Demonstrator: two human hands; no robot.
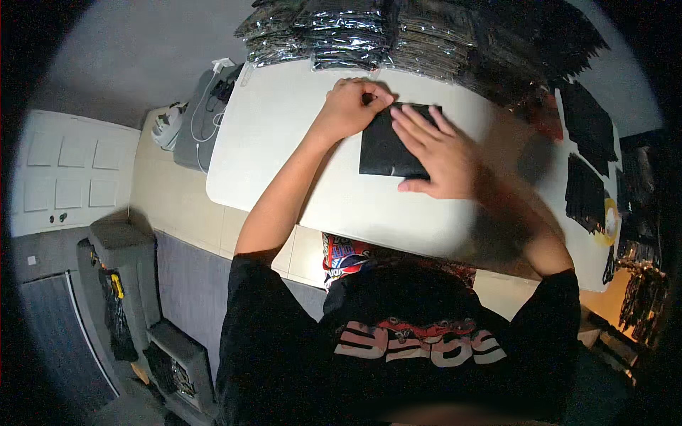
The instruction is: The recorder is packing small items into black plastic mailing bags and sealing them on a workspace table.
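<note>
A flat black rectangular piece, perhaps folded cloth or a pouch (386,152), lies on the white table (266,144) before me. At its upper left corner is my left hand (354,106), thumb and forefinger tips brought together; whether they pinch its edge cannot be told. My right hand (434,152) lies palm down over the piece's right part, fingers stretched out and thumb apart on the lower side, slightly blurred. It covers much of the right edge.
Stacks of black items in shiny clear wrapping (349,40) line the far edge. Black folded pieces (586,125) and a roll of tape (611,221) are at the right. A white cable (197,125) runs over a grey surface beyond the table's left edge.
</note>
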